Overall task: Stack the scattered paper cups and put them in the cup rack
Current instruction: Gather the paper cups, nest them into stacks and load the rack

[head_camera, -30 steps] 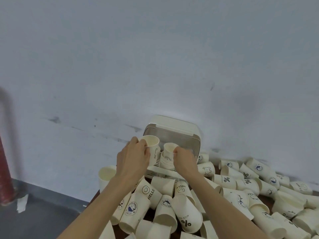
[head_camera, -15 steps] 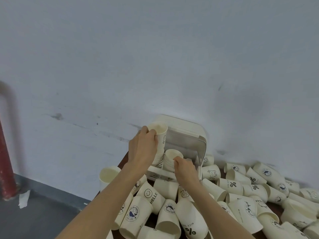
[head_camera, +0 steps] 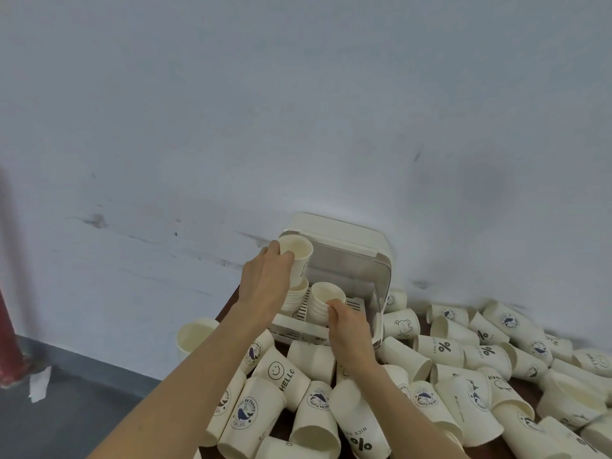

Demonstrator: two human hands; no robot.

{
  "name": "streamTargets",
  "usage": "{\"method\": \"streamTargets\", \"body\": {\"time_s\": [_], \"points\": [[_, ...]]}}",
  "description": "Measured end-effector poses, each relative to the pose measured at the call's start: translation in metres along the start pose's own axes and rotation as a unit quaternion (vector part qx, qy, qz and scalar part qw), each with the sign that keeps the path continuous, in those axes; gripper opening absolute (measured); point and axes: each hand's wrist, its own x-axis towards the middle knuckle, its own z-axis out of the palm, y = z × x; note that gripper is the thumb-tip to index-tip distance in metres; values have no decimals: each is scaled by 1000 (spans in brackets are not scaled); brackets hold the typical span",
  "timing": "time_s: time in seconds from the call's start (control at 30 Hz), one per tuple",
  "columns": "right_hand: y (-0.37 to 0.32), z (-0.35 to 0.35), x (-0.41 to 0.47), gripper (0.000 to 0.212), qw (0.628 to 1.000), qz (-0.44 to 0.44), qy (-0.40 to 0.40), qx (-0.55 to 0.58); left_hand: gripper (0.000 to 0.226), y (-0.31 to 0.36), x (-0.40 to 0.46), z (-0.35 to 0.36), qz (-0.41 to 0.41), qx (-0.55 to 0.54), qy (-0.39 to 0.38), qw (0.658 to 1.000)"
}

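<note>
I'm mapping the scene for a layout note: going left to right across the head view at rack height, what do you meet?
Red pipe → upright empty cup → left hand → right hand → bear-print cup → scattered cups.

A dark brown table [head_camera: 228, 309] filled the lower right of my frame, strewn with tipped paper cups [head_camera: 440, 349], one printed "HELLO" [head_camera: 281, 376]. The cream cup rack [head_camera: 351, 260] stood at center frame; an upright cup [head_camera: 193, 336] sat lower left.
</note>
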Motion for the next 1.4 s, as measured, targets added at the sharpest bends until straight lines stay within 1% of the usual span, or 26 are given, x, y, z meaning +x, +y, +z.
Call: {"method": "streamTargets", "body": {"time_s": [0.2,0.33,0.43,0.6,0.7,0.8,0.93,1.0,1.1,1.2,1.4], "points": [[2,-2,2,29,1000,-13,-2,0,12,0,-5,17,9,47,-78,996],[2,-2,2,29,1000,-14,-2,2,10,-1,-12,32,-1,36,-121,992],[1,-3,2,28,1000,-13,-2,9,11,-2,-16,38,-6,18,-134,991],[0,-5,1,26,1000,-6,-5,-5,20,-4,-15,44,-29,-35,-133,990],[-3,-5,-2,19,1000,-7,-3,-24,22,-3,-16,45,-33,-62,-139,988],[-6,-5,-4,14,999,-2,-4,-43,22,0,-18,44,-31,-63,-143,987],[-11,-11,-4,14,998,8,-22,-53,22,3,-18,39,-39,-57,-136,988],[-13,-15,-5,22,998,10,-29,-50,24,4,-20,37,-46,-58,-133,988],[-16,-23,-11,41,998,13,-35,-47,30,5,-27,32,-55,-58,-128,989],[-20,-34,-19,48,998,26,-36,-50,36,11,-37,24,-63,-54,-115,990],[-22,-55,-38,30,998,30,-33,-34,35,32,-58,-1,-61,-60,-112,990]]}}
